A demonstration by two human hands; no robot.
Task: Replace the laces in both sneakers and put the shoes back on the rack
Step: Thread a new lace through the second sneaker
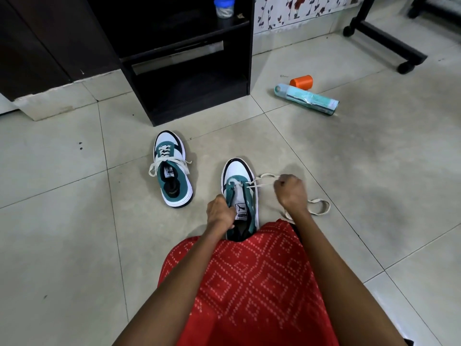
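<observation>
Two green-and-white sneakers stand on the tiled floor with toes pointing away from me. The left sneaker (pixel 172 168) is laced and its cream lace is tied in a loose bow. The right sneaker (pixel 240 193) lies just in front of my lap. My left hand (pixel 220 213) grips its left side by the tongue. My right hand (pixel 290 192) is closed round a cream lace (pixel 259 182) that runs taut from the lowest eyelets out to the right. The rest of that lace loops on the floor behind my wrist.
A black shoe rack (pixel 184 78) with open shelves stands ahead; a blue-lidded jar (pixel 224 6) sits on its upper shelf. A teal tube (pixel 306 98) and an orange cup (pixel 301 81) lie on the floor to the right. A black wheeled chair base (pixel 384 38) is at far right.
</observation>
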